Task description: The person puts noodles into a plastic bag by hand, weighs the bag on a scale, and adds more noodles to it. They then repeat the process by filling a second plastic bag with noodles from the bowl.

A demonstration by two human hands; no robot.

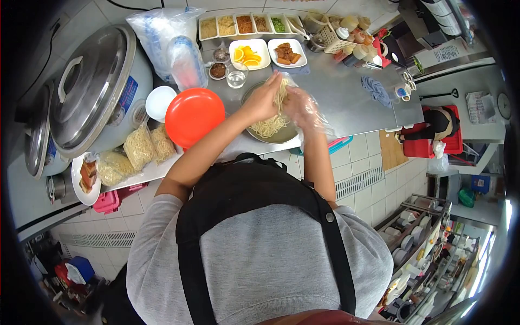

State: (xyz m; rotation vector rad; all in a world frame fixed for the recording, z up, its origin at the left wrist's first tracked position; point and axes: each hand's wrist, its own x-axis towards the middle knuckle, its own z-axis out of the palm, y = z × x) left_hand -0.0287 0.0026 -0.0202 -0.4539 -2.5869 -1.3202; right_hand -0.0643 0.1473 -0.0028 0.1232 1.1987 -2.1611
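Note:
My left hand [264,101] is bare and closed around a bunch of pale noodles [281,96], which hangs above a round metal pan [251,93]. Against the other side of the bunch, my right hand [301,110] has its fingers closed on the strands. Clear plastic film [323,123] covers that hand and trails past its wrist. More noodles [270,127] lie in the pan, below my hands. Part of the pan is hidden by my hands and left forearm.
A red plate [195,118] and white bowl [161,103] stand left. Bagged noodles [139,148] lie beside big lidded pots [93,86]. Behind are a glass [236,76], orange slices [247,56], meat pieces [287,53] and a topping tray [251,37]. A blue cloth [375,90] lies right.

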